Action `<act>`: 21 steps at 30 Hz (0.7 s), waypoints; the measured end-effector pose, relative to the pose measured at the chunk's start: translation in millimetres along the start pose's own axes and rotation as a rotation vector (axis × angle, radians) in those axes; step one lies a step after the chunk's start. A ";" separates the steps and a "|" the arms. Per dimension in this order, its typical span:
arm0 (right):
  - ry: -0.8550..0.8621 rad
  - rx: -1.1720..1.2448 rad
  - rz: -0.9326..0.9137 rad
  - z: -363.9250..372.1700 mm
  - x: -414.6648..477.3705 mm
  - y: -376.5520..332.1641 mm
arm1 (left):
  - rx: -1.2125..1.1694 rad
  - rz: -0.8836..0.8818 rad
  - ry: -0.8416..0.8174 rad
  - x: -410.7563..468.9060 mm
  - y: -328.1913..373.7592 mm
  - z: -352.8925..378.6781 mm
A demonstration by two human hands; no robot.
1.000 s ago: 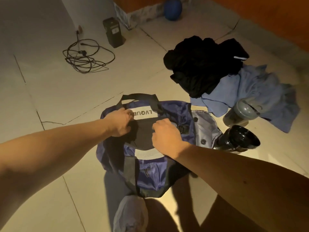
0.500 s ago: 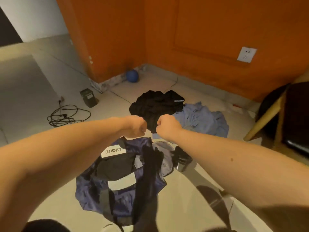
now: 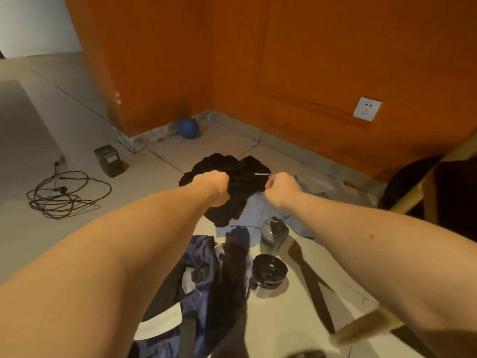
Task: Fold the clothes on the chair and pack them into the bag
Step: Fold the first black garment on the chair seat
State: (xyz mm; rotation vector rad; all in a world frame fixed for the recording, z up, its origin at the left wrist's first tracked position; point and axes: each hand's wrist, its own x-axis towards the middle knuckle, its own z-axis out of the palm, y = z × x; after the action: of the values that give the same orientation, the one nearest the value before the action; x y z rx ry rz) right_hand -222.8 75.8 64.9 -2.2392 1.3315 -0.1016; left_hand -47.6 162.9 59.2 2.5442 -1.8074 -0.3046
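Grip: left hand (image 3: 215,188) bunches the black garment (image 3: 245,186) in curled fingers; right hand (image 3: 282,188) seems to pinch its edge.
Garment: heaped on the floor (image 3: 77,125), overlapping a blue garment (image 3: 254,209), beyond the bag (image 3: 201,298).
Change: both hands have left the bag for the clothes.
Meaning: folding likely starts now; I judge nothing packed.
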 end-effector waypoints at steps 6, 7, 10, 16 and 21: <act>0.097 0.107 0.092 42.1 103.8 45.6 | -0.050 -0.081 0.040 95.6 -26.6 46.9; 0.103 0.126 0.099 50.7 123.7 52.1 | -0.065 -0.096 0.050 112.6 -31.1 56.1; 0.092 0.182 0.121 74.8 178.8 64.2 | -0.113 -0.136 0.041 158.4 -39.6 79.1; 0.040 0.225 0.090 117.0 258.7 74.2 | -0.201 -0.150 -0.049 228.9 -47.6 131.6; -0.035 0.699 0.262 150.8 289.8 73.0 | -0.373 -0.233 -0.158 253.9 -51.9 158.2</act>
State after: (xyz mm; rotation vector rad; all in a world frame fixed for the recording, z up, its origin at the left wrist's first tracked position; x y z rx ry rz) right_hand -84.0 -133.5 -156.5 -1.4690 1.3001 -0.3690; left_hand 55.8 -40.4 -141.3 2.5111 -1.3313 -0.7841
